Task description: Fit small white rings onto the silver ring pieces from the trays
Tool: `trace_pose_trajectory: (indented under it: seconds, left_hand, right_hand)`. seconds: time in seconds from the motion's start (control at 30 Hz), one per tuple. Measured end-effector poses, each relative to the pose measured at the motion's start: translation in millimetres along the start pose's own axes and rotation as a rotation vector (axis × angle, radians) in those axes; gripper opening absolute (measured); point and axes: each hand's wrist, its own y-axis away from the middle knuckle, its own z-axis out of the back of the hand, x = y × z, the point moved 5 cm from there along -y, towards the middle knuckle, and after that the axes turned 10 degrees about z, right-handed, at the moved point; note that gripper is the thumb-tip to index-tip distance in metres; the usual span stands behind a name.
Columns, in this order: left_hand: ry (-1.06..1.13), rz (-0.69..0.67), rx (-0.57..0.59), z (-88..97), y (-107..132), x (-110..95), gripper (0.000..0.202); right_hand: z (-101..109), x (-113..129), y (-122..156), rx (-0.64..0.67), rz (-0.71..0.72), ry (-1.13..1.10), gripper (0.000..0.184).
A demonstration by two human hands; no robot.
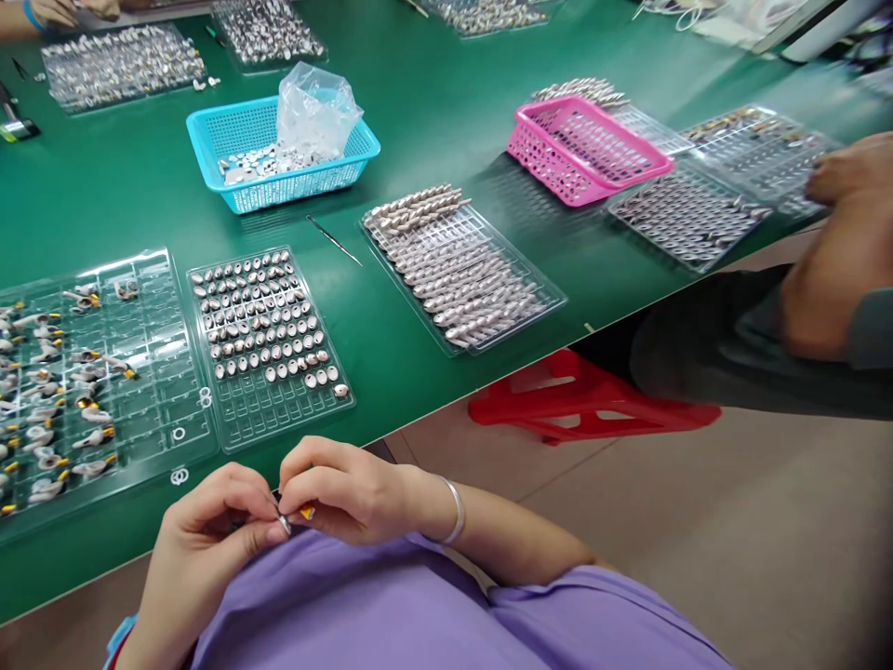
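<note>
My left hand [216,530] and my right hand [341,489] meet at the table's front edge, over my purple clothing. Both pinch one small earbud part [285,523], silvery white at the left fingertips, with an orange tab [307,512] showing by the right fingers. The fingers cover most of it. Left of my hands lies a clear tray [150,354] of white earbud pieces with yellow-orange tabs. Beside it, a smaller clear tray [244,409] carries rows of small oval white caps [261,321]. A few white rings [179,476] lie near the left tray's right edge.
Farther back stand a blue basket [279,197] with a plastic bag and loose white parts, and a pink basket [582,154]. Tweezers [333,240] lie before a tray of white stems [467,270]. A co-worker's arm [830,251] is at right, above a red stool [586,400].
</note>
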Motion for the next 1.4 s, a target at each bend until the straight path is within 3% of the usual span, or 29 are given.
trace_pose_trajectory:
  seconds: [0.13,0.3,0.4,0.5,0.67,0.8,1.0,1.2,1.4]
  left_hand:
    - [-0.167,-0.185,0.003,-1.5,5,-10,0.016]
    - [-0.366,-0.473,-0.083,-4.1,20,-18,0.030]
    - [-0.419,-0.569,-0.119,-4.8,27,-18,0.036]
    - [-0.378,-0.510,-0.085,-4.2,24,-17,0.034]
    - [-0.244,-0.288,0.038,-4.9,11,-13,0.021]
    - [-0.179,-0.241,0.038,-4.9,8,-13,0.018]
    - [-0.154,-0.227,0.046,-6.6,8,-16,0.015]
    - [-0.129,-0.191,0.107,-11.0,4,-19,0.013]
    - [-0.149,-0.173,0.096,-11.7,3,-20,0.016]
  right_hand:
    - [2,1,-2,0.030,0.037,-0.010,0.015]
    - [5,3,-2,0.012,0.053,0.010,0.010]
    - [6,4,0,-0.021,0.053,0.012,0.008]
    - [6,4,0,-0.029,0.067,0.009,0.009]
    - [4,6,-2,0.024,0.110,0.004,0.015]
    - [2,4,1,0.066,0.085,-0.015,0.016]
    - [-13,-4,12,0.318,-0.039,-0.152,0.009]
    - [-16,-5,15,0.249,-0.100,-0.398,0.006]
    - [-14,-1,13,0.143,-0.056,-0.446,0.005]
